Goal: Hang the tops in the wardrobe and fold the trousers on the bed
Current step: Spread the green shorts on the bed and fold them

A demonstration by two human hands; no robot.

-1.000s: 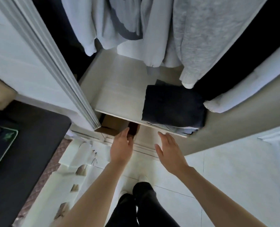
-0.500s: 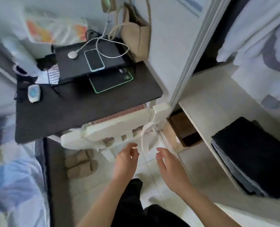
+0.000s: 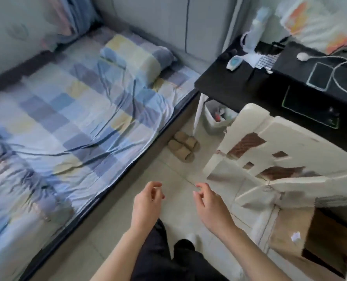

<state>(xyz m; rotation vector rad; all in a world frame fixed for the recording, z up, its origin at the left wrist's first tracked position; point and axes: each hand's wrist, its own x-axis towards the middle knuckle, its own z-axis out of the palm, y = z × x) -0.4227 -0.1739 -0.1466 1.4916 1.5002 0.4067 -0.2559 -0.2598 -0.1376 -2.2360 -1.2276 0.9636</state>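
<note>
The bed [image 3: 71, 122] fills the left half of the view, covered by a rumpled sheet in blue, grey and yellow checks, with a matching pillow [image 3: 138, 55] at its far end. No tops or trousers show on it, and the wardrobe is out of frame. My left hand [image 3: 147, 205] and my right hand [image 3: 211, 207] hang side by side over the pale tiled floor between bed and chair. Both have loosely curled fingers and hold nothing.
A white chair [image 3: 274, 159] with a worn backrest stands at the right, in front of a black desk [image 3: 235, 86] carrying a phone, cables and small items. Beige slippers [image 3: 183, 146] and a white bin [image 3: 217, 118] sit on the floor near the desk. An open cardboard box [image 3: 318, 236] lies at lower right.
My view has swung left from the wardrobe shelf with folded dark trousers, past the desk, to the bed. Both hands stay empty and their fingers have curled loosely.
</note>
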